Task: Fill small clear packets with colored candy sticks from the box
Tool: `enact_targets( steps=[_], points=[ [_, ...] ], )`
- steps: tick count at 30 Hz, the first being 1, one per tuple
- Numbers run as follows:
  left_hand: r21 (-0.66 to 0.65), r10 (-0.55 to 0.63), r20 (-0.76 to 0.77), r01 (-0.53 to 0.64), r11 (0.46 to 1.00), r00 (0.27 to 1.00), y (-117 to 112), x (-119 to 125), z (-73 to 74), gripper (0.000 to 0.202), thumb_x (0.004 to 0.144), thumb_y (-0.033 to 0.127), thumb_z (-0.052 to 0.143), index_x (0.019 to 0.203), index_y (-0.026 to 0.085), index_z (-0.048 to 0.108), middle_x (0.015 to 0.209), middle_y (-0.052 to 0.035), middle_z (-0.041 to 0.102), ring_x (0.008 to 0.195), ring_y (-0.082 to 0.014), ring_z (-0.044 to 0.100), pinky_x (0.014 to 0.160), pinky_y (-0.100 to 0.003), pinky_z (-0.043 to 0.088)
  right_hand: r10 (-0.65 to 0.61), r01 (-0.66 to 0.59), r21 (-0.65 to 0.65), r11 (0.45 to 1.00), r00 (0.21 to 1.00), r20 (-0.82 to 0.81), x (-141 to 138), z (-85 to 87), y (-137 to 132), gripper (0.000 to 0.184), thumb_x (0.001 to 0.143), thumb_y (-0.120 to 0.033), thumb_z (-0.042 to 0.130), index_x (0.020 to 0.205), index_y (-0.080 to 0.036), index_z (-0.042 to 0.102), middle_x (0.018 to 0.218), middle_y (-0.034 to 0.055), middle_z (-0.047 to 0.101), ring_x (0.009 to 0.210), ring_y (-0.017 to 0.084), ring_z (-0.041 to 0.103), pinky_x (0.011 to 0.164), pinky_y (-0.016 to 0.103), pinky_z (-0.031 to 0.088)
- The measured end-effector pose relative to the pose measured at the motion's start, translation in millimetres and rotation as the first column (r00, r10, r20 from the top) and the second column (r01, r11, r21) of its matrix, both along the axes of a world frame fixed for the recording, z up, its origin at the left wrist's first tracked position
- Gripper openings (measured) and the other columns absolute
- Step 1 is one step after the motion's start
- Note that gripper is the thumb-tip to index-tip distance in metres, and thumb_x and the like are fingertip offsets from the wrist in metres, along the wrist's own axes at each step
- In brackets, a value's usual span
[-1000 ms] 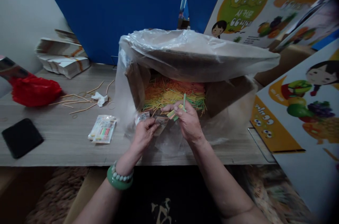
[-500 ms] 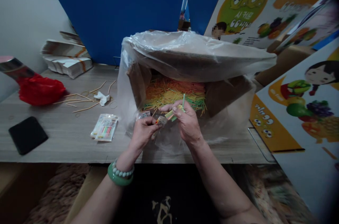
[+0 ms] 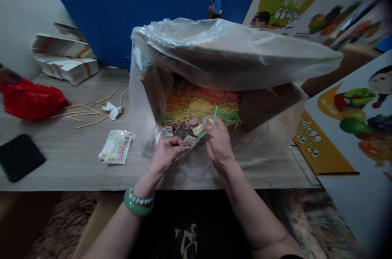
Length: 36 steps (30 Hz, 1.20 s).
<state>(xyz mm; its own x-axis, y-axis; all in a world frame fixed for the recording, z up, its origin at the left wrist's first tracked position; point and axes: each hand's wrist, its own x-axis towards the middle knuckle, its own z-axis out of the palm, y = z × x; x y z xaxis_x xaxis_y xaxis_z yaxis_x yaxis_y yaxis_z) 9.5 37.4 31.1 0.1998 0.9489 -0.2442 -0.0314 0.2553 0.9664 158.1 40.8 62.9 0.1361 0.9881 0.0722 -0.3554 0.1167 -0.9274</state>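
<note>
My left hand (image 3: 168, 153) pinches a small printed plastic packet (image 3: 190, 141) between thumb and fingers. In my right hand (image 3: 218, 141) is a bunch of thin coloured sticks (image 3: 200, 129), green, yellow and pinkish, with the fingers closed round them. The lower ends of the bunch point at the packet's mouth; whether any are inside I cannot tell. One green stick stands up above my right fingers. Behind both hands, a cardboard box lined with a clear plastic bag (image 3: 196, 67) lies open towards me, holding many loose orange, yellow and green sticks (image 3: 196, 106).
Filled packets (image 3: 116, 147) lie left of my hands, another packet (image 3: 163, 132) by the liner. Further left are a black flat object (image 3: 21, 157), tan strips (image 3: 92, 122), crumpled white tissue (image 3: 112, 109), a red bag (image 3: 33, 99) and stacked cartons (image 3: 65, 61). Printed boxes (image 3: 346, 128) stand right.
My right hand has brought the bunch of sticks closer to the packet, whose open end now faces them. The view has shifted slightly, so the table items sit further left.
</note>
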Motion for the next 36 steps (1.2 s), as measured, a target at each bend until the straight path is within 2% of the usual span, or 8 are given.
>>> enact_targets(
  steps=[8, 13, 15, 17, 20, 25, 30, 36],
  points=[
    [0.011, 0.011, -0.034, -0.011, 1.0, 0.999, 2.8, -2.4, -7.3, 0.02, 0.056, 0.03, 0.078, 0.056, 0.015, 0.065, 0.052, 0.0016, 0.056, 0.049, -0.0085, 0.044, 0.048, -0.021, 0.032, 0.096, -0.102, 0.024, 0.994, 0.978, 0.187, 4.8, -7.6, -0.6, 0.011, 0.084, -0.032, 0.058, 0.08, -0.022, 0.055, 0.082, 0.0014, 0.071, 0.08, 0.018, 0.063, 0.078, 0.03, 0.046],
    [0.067, 0.014, -0.05, -0.01, 0.998, 0.999, 3.1, 1.8, -7.9, 0.016, 0.059, 0.027, 0.077, 0.058, 0.014, 0.067, 0.054, 0.0016, 0.058, 0.051, -0.0084, 0.046, 0.051, -0.021, 0.033, 0.204, -0.214, -0.021, 0.977, 0.888, 0.412, 13.7, -10.2, 1.4, 0.012, 0.083, -0.031, 0.06, 0.078, -0.02, 0.059, 0.087, 0.0025, 0.071, 0.087, 0.018, 0.061, 0.08, 0.03, 0.044],
    [0.096, 0.005, -0.04, -0.001, 0.995, 0.999, 3.9, 4.2, -7.7, 0.016, 0.06, 0.027, 0.076, 0.058, 0.014, 0.067, 0.055, 0.0018, 0.057, 0.053, -0.0084, 0.046, 0.052, -0.021, 0.033, 0.28, -0.282, -0.054, 0.958, 0.875, 0.394, 17.9, -10.9, 1.7, 0.014, 0.082, -0.033, 0.062, 0.078, -0.02, 0.059, 0.09, 0.0029, 0.071, 0.088, 0.018, 0.061, 0.079, 0.03, 0.044],
    [0.112, -0.006, -0.028, 0.009, 0.994, 1.0, 4.9, 6.4, -7.8, 0.017, 0.062, 0.027, 0.076, 0.059, 0.014, 0.066, 0.055, 0.0021, 0.056, 0.053, -0.0084, 0.045, 0.052, -0.022, 0.032, 0.329, -0.327, -0.06, 0.943, 0.896, 0.298, 22.5, -11.6, 1.8, 0.014, 0.083, -0.034, 0.062, 0.08, -0.02, 0.059, 0.091, 0.0028, 0.071, 0.087, 0.018, 0.062, 0.079, 0.031, 0.045],
    [0.107, -0.032, -0.017, 0.033, 0.994, 0.999, 5.7, 8.4, -9.7, 0.017, 0.063, 0.028, 0.075, 0.06, 0.014, 0.066, 0.055, 0.0024, 0.055, 0.053, -0.0084, 0.043, 0.052, -0.022, 0.03, 0.319, -0.318, -0.039, 0.947, 0.924, 0.212, 29.1, -11.8, 1.7, 0.01, 0.084, -0.031, 0.061, 0.083, -0.021, 0.059, 0.089, 0.0023, 0.072, 0.088, 0.018, 0.064, 0.084, 0.032, 0.045],
    [0.114, -0.043, 0.014, 0.041, 0.993, 0.999, 3.9, 8.5, -14.7, 0.019, 0.063, 0.028, 0.076, 0.058, 0.013, 0.065, 0.054, 0.0027, 0.052, 0.054, -0.0078, 0.041, 0.053, -0.022, 0.029, 0.405, -0.396, -0.086, 0.914, 0.891, 0.203, 31.9, -11.8, -0.4, 0.014, 0.083, -0.033, 0.063, 0.079, -0.02, 0.06, 0.09, 0.0029, 0.073, 0.087, 0.019, 0.065, 0.083, 0.033, 0.045],
    [0.093, -0.062, 0.082, 0.054, 0.994, 0.995, -0.2, 10.0, -19.6, 0.019, 0.064, 0.03, 0.076, 0.064, 0.014, 0.068, 0.061, 0.0006, 0.059, 0.058, -0.0099, 0.047, 0.057, -0.023, 0.034, 0.4, -0.387, -0.102, 0.916, 0.894, 0.2, 27.4, -15.5, -1.4, 0.018, 0.081, -0.036, 0.066, 0.078, -0.019, 0.06, 0.092, 0.0038, 0.073, 0.088, 0.019, 0.064, 0.081, 0.032, 0.046],
    [0.046, -0.187, 0.077, 0.184, 0.982, 0.979, -1.7, 14.9, -25.9, 0.025, 0.065, 0.037, 0.077, 0.067, 0.012, 0.071, 0.067, -0.0021, 0.061, 0.065, -0.0135, 0.05, 0.062, -0.026, 0.038, 0.444, -0.436, -0.088, 0.895, 0.864, 0.236, 21.9, -17.6, 1.1, 0.019, 0.081, -0.039, 0.067, 0.08, -0.02, 0.061, 0.093, 0.0034, 0.073, 0.09, 0.019, 0.065, 0.085, 0.033, 0.047]
  ],
)
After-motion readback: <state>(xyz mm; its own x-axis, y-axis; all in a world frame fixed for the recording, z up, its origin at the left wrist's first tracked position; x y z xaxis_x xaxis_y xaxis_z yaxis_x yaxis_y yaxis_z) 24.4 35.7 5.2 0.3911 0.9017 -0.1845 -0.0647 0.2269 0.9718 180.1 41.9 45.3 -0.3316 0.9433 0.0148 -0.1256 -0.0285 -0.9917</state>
